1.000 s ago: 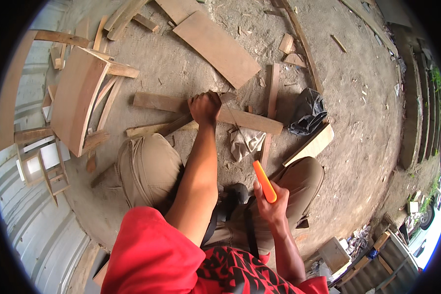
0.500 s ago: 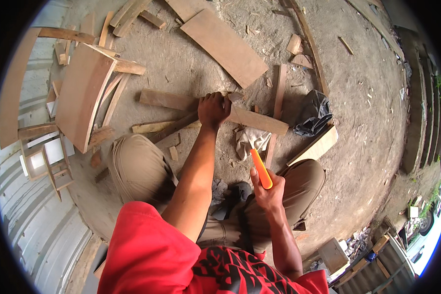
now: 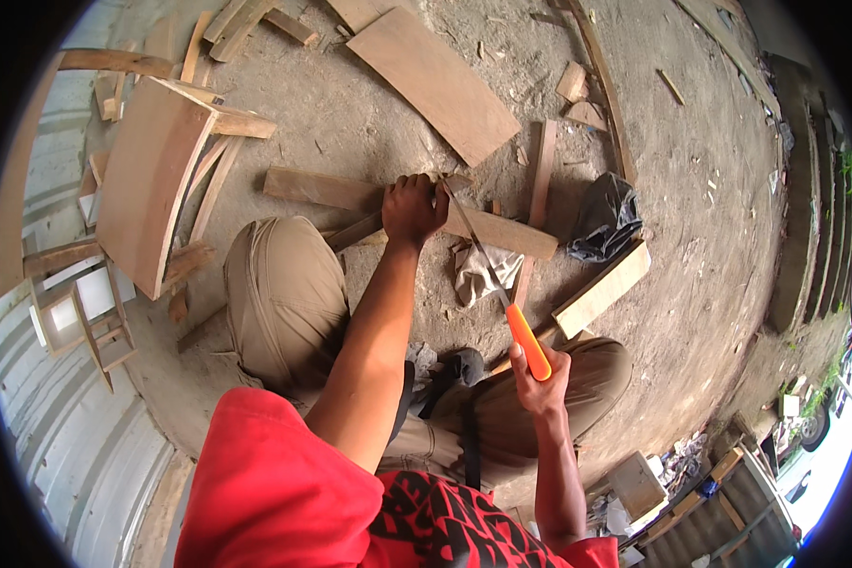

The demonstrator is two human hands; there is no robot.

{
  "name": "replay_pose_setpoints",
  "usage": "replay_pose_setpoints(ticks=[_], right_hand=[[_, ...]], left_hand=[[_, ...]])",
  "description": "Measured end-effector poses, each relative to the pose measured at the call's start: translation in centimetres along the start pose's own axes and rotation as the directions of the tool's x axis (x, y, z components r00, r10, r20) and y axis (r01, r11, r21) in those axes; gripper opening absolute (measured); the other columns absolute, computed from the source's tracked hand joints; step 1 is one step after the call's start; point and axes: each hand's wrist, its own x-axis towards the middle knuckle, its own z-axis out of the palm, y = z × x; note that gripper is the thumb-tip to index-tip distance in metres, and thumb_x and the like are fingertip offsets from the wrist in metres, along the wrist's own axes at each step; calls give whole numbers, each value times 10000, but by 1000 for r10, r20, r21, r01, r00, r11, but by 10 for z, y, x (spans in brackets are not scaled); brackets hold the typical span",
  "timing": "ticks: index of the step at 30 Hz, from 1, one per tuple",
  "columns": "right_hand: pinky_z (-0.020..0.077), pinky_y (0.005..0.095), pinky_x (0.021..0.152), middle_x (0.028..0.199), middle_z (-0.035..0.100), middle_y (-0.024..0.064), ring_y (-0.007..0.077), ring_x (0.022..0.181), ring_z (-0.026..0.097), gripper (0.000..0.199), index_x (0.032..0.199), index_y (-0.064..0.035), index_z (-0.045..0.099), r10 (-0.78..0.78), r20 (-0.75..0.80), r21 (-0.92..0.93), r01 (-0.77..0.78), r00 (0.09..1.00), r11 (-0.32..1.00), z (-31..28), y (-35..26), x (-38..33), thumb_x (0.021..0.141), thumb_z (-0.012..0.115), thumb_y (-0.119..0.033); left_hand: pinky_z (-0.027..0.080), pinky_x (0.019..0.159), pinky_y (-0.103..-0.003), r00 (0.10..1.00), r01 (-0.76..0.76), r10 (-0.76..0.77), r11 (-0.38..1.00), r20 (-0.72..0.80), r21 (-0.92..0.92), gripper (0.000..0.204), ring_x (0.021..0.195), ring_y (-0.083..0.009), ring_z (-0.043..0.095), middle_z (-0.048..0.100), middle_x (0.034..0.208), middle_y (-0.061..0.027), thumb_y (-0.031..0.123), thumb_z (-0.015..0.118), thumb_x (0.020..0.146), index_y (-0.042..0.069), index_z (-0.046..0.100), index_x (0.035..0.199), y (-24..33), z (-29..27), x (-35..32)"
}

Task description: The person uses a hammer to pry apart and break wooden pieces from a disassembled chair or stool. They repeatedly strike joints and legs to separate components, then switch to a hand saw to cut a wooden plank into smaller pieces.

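My right hand [image 3: 541,381] is closed around the orange handle of a hand saw [image 3: 528,346], near my right knee. The saw's thin blade slants up and left, meeting a wooden plank [image 3: 506,233] right beside my left hand [image 3: 413,210]. My left hand presses down on that plank with its fingers wrapped over it, hiding its middle. Under the plank, a darker wood piece [image 3: 358,230] runs out to the lower left. A whitish cloth [image 3: 483,275] lies below the blade, and a narrow board [image 3: 542,175] passes beneath the plank's right part.
A black plastic bag [image 3: 608,220] and a pale wood block [image 3: 604,289] lie to the right. Beyond the plank is a flat board [image 3: 435,85]. A wooden stool-like frame [image 3: 151,180] stands left by a corrugated metal wall [image 3: 76,426]. Offcuts lie about the dirt floor.
My right hand has drawn the saw back toward me and a little right, so more of the blade shows. My left hand stays on the plank. My left knee has shifted slightly.
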Motion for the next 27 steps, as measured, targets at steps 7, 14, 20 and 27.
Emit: replay_pose_setpoints(ticks=[7, 14, 20, 27], right_hand=[[407, 339, 462, 494, 479, 97, 142, 439, 458, 435, 636, -5, 549, 1, -3, -42, -1, 1000, 999, 0, 12, -8, 891, 748, -296], [420, 335, 470, 499, 489, 96, 147, 439, 475, 437, 654, 0, 565, -73, -31, -34, 72, 997, 997, -2, 7, -19, 898, 745, -316], [421, 336, 470, 497, 477, 88, 129, 453, 461, 454, 650, 1, 560, -57, -37, -9, 56, 998, 998, 6, 10, 2, 897, 751, -328], [420, 334, 466, 495, 493, 99, 139, 441, 474, 443, 642, 1, 558, -112, -9, -86, 111, 994, 990, 10, 2, 5, 891, 757, -306]], left_hand=[[491, 831, -469, 1000, 16, -16, 1000, 16, 26, 286, 884, -337, 648, 686, 858, -139, 326, 531, 904, 72, 640, 829, -1, 4, 1], [498, 870, -450, 982, 174, -179, 982, 66, 66, 426, 890, -322, 685, 732, 849, -146, 270, 406, 975, 60, 688, 735, 4, 2, 9], [495, 859, -442, 972, 222, -231, 964, 47, 150, 433, 857, -318, 688, 728, 808, -140, 248, 405, 976, 64, 694, 709, 12, 5, 12], [516, 808, -446, 980, 182, -171, 976, -97, 116, 396, 793, -329, 680, 715, 775, -145, 229, 432, 954, 70, 656, 669, 8, 11, 7]])
